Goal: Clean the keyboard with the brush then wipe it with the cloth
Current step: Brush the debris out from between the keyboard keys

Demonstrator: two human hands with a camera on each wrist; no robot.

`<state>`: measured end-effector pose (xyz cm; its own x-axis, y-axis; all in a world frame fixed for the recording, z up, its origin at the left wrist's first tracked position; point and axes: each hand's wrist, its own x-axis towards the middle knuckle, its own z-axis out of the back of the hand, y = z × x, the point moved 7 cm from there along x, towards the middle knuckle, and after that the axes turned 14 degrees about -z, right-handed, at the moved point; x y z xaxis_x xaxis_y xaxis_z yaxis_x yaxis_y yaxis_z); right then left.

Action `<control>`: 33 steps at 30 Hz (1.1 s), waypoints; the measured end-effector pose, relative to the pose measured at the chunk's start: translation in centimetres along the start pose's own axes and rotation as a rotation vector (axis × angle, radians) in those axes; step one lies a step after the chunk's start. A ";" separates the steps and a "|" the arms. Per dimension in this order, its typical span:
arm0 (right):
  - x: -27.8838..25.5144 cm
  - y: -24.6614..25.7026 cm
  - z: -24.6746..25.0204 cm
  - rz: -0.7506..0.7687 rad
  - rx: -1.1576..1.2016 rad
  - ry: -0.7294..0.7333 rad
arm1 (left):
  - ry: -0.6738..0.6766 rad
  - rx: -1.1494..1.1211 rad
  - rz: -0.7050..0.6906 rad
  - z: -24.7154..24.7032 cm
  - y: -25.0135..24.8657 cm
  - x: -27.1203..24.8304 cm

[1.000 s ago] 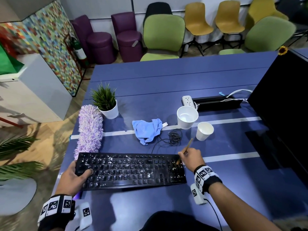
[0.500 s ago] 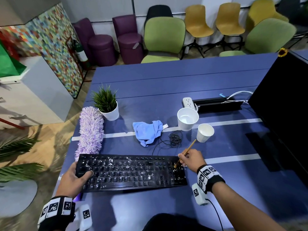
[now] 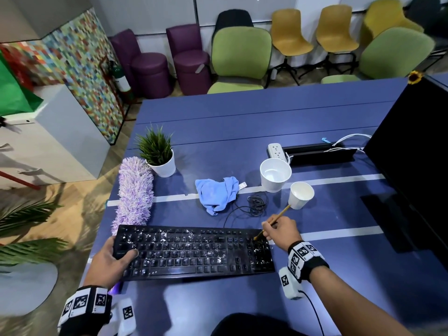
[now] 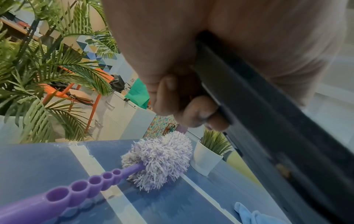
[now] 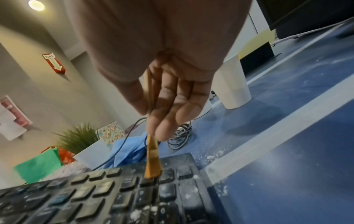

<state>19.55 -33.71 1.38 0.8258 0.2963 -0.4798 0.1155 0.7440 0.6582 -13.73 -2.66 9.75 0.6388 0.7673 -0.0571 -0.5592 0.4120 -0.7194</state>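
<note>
While the brushing goes on, each thing sits where it serves the job:

Keyboard: the keyboard lies flat on the blue table, near its front edge and square to the person, so both hands reach it. White crumbs speckle most of the keys; the number pad at the right end looks darker and cleaner, so the brushing seems to be only at its start there.

Left hand: the left hand grips the keyboard's left end, thumb on top of the keys and fingers curled under the edge. The likely reason is to keep the board from sliding under the strokes.

Right hand: the right hand pinches the brush like a pen, its thin wooden handle slanting up and away toward the small paper cup. That slant puts the bristles down on the keys at the top of the number pad.

Cloth: the blue cloth lies crumpled behind the keyboard, well within reach but untouched, ready for the wiping step.

Cable: the cable is coiled beside the cloth, clear of the strokes.

Duster: a purple duster lies along the left side; it plays no part now.
</note>
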 end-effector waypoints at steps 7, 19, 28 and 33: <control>0.9 -1.7 0.3 -0.052 -0.071 -0.046 | 0.001 -0.002 0.005 -0.2 1.0 0.5; 0.0 -2.5 0.4 -0.088 -0.105 -0.081 | 0.008 0.014 0.009 -0.2 1.6 0.8; -1.0 -1.4 0.1 -0.054 -0.031 -0.012 | 0.009 0.019 0.018 -0.2 0.9 0.4; -1.3 -1.0 -0.1 -0.097 -0.074 -0.070 | -0.012 0.004 0.004 -0.1 -0.6 -0.1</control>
<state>18.34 -34.75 1.32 0.8497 0.1802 -0.4955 0.1574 0.8102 0.5646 -13.41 -3.01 10.10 0.6301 0.7748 -0.0519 -0.5640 0.4107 -0.7164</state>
